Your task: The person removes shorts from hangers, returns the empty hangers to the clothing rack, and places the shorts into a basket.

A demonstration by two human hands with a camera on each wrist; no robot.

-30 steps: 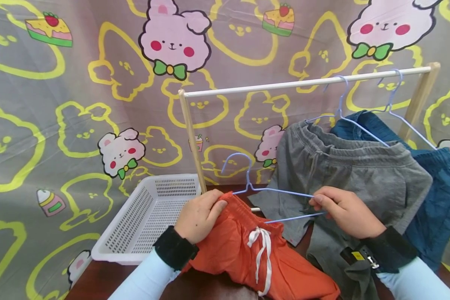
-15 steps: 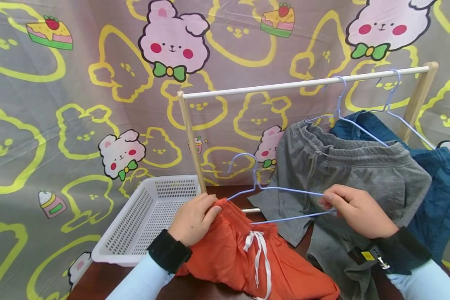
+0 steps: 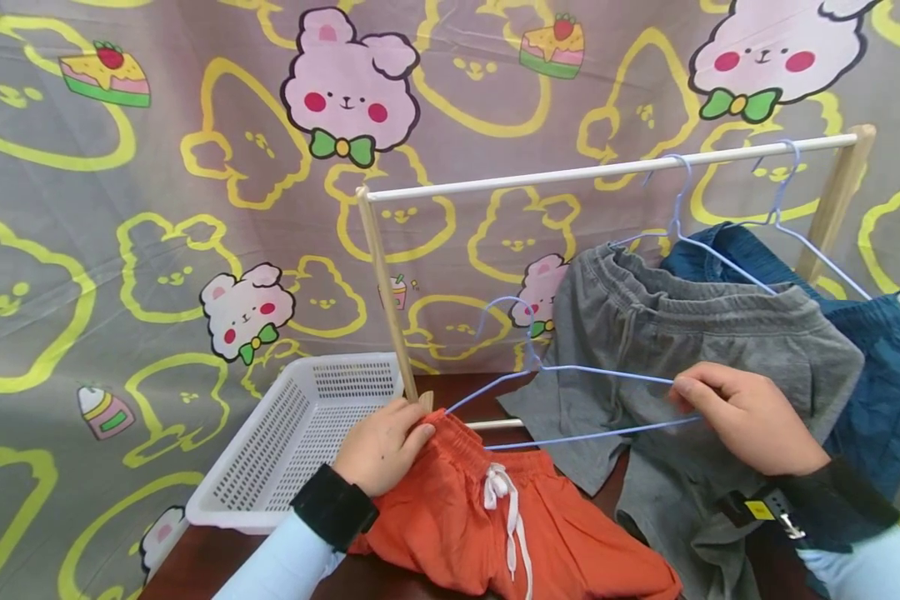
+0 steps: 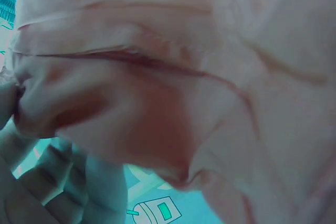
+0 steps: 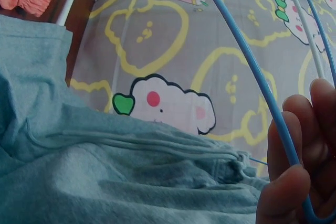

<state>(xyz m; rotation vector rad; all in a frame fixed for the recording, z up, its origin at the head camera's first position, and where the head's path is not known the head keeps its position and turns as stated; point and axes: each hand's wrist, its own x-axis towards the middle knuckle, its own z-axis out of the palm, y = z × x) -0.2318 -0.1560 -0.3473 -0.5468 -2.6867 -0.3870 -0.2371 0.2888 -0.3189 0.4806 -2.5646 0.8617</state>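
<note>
Left hand (image 3: 381,450): fingers pinching the orange shorts (image 3: 450,508) at one waistband corner. Right hand (image 3: 753,421): fingers pinching one end of the blue hanger (image 3: 607,373), other end running into that waistband (tip hidden by cloth). Orange shorts are over the worktop (image 3: 195,558), between the white basket (image 3: 225,518) and the hung grey shorts (image 3: 727,342), near both.

Orange shorts (image 3: 457,521), white drawstring (image 3: 511,525); lavender-blue hanger (image 3: 607,372); grey shorts (image 3: 697,337); blue shorts (image 3: 877,367); bunny-printed backdrop (image 3: 450,108).
</note>
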